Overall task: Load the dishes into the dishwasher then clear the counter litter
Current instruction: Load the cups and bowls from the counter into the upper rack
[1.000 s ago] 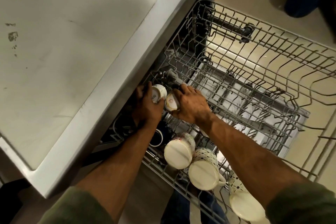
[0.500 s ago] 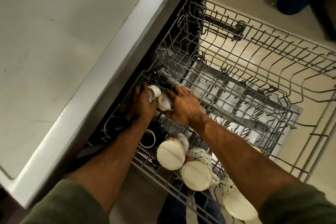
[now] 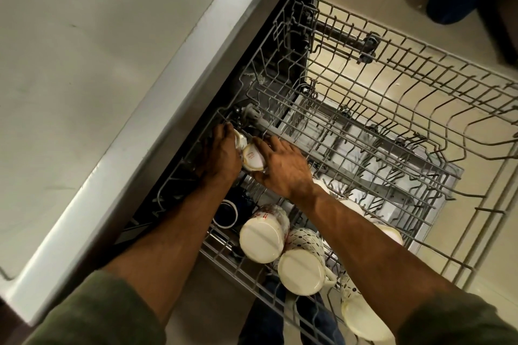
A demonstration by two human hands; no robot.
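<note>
Both hands reach into the back left corner of the pulled-out upper rack (image 3: 392,109), under the edge of the counter (image 3: 98,64). The right hand (image 3: 283,168) curls its fingers over a small cup (image 3: 253,159) that lies tipped on its side, its pale base facing up toward the camera and its long axis running down and away into the rack. The left hand (image 3: 221,152) wraps round a second small cup (image 3: 240,139), mostly hidden, which sits just beside the first one, the two touching or nearly so. Each cup lies right under its own hand, so the seating move likely turns on tilting each mouth downward between the wires rather than on any further reach. Nearer the person, three larger mugs already rest mouth down in the rack: one with red marks (image 3: 262,235), a spotted one (image 3: 302,269), and another (image 3: 364,314) at the lower edge.
</note>
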